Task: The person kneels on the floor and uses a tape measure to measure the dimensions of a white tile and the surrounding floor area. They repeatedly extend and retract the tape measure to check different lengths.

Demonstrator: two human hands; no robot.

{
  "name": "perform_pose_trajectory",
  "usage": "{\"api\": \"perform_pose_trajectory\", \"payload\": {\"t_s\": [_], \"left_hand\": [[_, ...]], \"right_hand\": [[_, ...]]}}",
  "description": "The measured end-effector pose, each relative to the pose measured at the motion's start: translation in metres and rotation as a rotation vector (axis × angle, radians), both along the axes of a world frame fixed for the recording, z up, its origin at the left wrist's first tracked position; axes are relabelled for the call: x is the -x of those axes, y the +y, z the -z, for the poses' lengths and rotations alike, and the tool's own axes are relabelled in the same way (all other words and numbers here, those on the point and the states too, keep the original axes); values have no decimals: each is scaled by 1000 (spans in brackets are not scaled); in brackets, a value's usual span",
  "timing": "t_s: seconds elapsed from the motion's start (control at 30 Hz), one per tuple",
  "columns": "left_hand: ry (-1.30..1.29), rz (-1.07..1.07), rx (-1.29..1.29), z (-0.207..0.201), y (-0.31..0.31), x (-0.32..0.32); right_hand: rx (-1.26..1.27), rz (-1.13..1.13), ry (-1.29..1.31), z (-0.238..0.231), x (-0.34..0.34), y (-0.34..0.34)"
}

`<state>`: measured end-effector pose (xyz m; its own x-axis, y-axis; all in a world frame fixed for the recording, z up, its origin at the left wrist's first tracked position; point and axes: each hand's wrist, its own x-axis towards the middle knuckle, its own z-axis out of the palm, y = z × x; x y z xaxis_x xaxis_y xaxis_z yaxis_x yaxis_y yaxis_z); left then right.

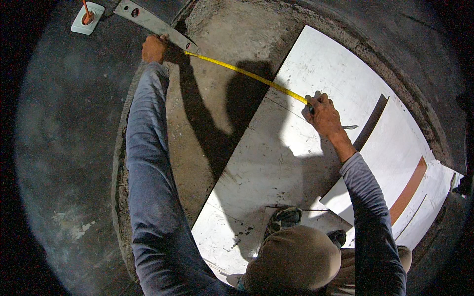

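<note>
My left hand (154, 49) is closed at the near edge of a grey spirit level (159, 25), with a fingertip against its side. A yellow tape measure blade (242, 72) stretches from beside the level's lower right end, down to the right. Its other end runs into my right hand (323, 116), whose fingers are curled around the tape measure; the case is mostly hidden. My right hand is over a white panel (335, 64). Shadow hides part of my left hand's fingers, so their hold on the blade's end cannot be made out.
Bare rough ground (195, 113) lies between the dark floor (69, 148) and the white panels. A smaller white panel (390, 143) and a brown strip (409, 190) lie at right. A white socket plate with an orange cord (88, 18) is at upper left. My knee (294, 256) is below.
</note>
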<state>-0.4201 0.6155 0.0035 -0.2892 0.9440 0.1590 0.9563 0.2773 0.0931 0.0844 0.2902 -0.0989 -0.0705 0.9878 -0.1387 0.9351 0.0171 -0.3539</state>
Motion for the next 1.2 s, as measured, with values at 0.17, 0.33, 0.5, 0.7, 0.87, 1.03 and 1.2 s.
{"api": "perform_pose_trajectory", "payload": {"t_s": [0.17,0.33,0.5,0.7,0.87,1.03,1.2], "left_hand": [[-35,64,-7,0,0,5],[-52,0,-30,0,-2,0],[-75,-70,-21,-2,-3,-2],[-45,-27,-1,0,-1,1],[-4,78,-78,12,8,18],[-138,140,3,32,30,48],[-100,137,-11,43,49,70]], "right_hand": [[-13,-14,-12,-2,0,0],[54,12,-25,-9,3,-1],[72,38,-12,-15,5,0],[48,20,-24,-15,5,1],[12,-5,-37,-12,6,4],[1,-19,-66,-13,2,2],[20,-9,-73,-11,1,2]]}}
